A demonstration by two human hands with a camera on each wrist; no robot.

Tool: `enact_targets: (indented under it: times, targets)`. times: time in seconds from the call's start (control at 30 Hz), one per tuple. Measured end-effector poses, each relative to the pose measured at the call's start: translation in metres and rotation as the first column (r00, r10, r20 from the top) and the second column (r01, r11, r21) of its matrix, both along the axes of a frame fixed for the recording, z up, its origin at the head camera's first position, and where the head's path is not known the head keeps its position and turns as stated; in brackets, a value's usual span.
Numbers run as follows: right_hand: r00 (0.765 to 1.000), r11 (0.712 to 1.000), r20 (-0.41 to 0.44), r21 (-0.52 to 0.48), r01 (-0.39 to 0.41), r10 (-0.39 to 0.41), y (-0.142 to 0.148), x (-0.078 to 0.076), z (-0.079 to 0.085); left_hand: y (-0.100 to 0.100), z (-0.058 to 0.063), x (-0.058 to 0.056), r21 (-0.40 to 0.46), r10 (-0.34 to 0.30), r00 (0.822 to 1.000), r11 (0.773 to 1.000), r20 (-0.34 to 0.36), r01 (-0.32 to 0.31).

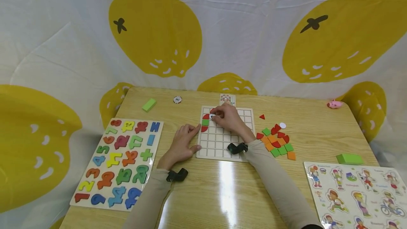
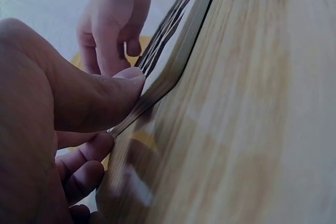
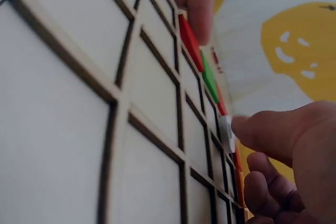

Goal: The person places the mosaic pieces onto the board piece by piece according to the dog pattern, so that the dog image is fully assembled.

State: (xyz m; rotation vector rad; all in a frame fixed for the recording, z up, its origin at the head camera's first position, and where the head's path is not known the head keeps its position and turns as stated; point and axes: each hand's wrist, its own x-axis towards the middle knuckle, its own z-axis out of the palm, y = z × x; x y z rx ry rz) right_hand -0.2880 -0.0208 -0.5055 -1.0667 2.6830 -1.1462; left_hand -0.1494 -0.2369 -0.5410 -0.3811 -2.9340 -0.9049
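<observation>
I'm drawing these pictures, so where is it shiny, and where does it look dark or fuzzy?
Head view: a shiny white streak on the table, just below the grid board; left wrist view: dim, with the left hand shadowy and wood grain soft; right wrist view: dim too, the right hand slightly fuzzy.

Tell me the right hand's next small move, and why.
Probably press the white piece flat onto the grid board: the right hand pinches it at the cells near a green piece, while the left hand touches the board's edge.
</observation>
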Motion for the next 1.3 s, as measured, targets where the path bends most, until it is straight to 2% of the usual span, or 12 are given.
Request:
enact_targets:
  times: [0.3, 0.67, 0.8, 0.9, 0.97, 1.1, 1.2, 1.3]
  targets:
    - [0.999, 0.999, -0.031, 0.043, 0.019, -0.018, -0.004, 0.002, -0.001, 0.0, 0.001, 0.001, -0.006, 0.002, 1.0, 1.0, -0.002, -0.002]
    - [0.999, 1.0, -0.03, 0.018, 0.014, -0.013, -0.001, 0.002, 0.001, 0.002, 0.003, 0.0, -0.001, -0.002, 1.0, 1.0, -0.008, 0.002]
    - [1.0, 0.999, -0.018, -0.034, 0.004, -0.005, 0.005, -0.001, -0.001, 0.001, 0.001, 0.001, -0.009, 0.005, 1.0, 1.0, -0.003, -0.005]
    - [0.999, 0.997, -0.024, -0.069, 0.021, -0.022, 0.028, -0.005, 0.004, 0.004, 0.001, 0.0, -0.016, 0.01, 1.0, 1.0, 0.004, -0.01]
    - [0.998, 0.996, 0.004, -0.061, 0.061, -0.061, 0.053, -0.005, 0.012, 0.006, 0.002, 0.001, -0.016, 0.015, 1.0, 1.0, 0.009, -0.015]
    - [0.98, 0.981, 0.059, 0.032, 0.191, -0.193, 0.12, -0.004, 0.027, 0.006, 0.004, 0.002, -0.004, 0.026, 0.999, 1.0, 0.019, -0.026]
    - [0.941, 0.937, 0.077, 0.15, 0.315, -0.329, 0.167, -0.001, 0.035, 0.005, 0.004, 0.003, -0.001, 0.034, 0.999, 0.999, 0.02, -0.034]
    - [0.89, 0.87, 0.076, 0.262, 0.417, -0.45, 0.204, 0.005, 0.036, 0.006, 0.004, 0.004, 0.001, 0.032, 0.999, 0.999, 0.017, -0.032]
